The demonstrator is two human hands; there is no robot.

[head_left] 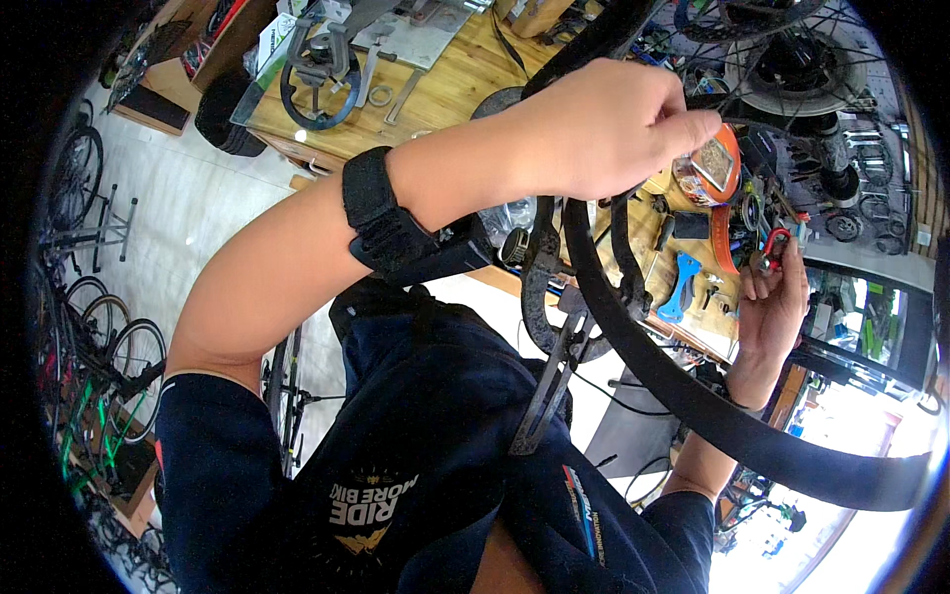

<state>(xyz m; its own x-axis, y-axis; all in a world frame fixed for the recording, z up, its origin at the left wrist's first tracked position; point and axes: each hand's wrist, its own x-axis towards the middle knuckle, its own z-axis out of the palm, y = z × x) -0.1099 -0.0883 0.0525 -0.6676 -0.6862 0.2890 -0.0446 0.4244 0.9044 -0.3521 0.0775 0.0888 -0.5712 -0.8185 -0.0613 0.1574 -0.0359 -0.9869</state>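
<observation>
My left hand (594, 129) is raised in front of me, its fingers closed over the top of a black bicycle tyre (693, 396) that arcs down to the lower right. A black strap (381, 213) wraps that wrist. Under the hand, black frame or fork parts (539, 297) hang beside the tyre. My right hand (777, 307) is lower right, at the workbench's edge, fingers closed on a small red-and-metal tool (774, 247). An orange round tub (714, 166) sits just beyond my left fingertips.
A wooden workbench (445, 89) carries a vice, wrenches and a blue flat tool (683, 282). A spoked wheel with a disc rotor (792, 59) lies at the upper right among sockets. Several bicycles (109, 356) stand on the pale floor at left.
</observation>
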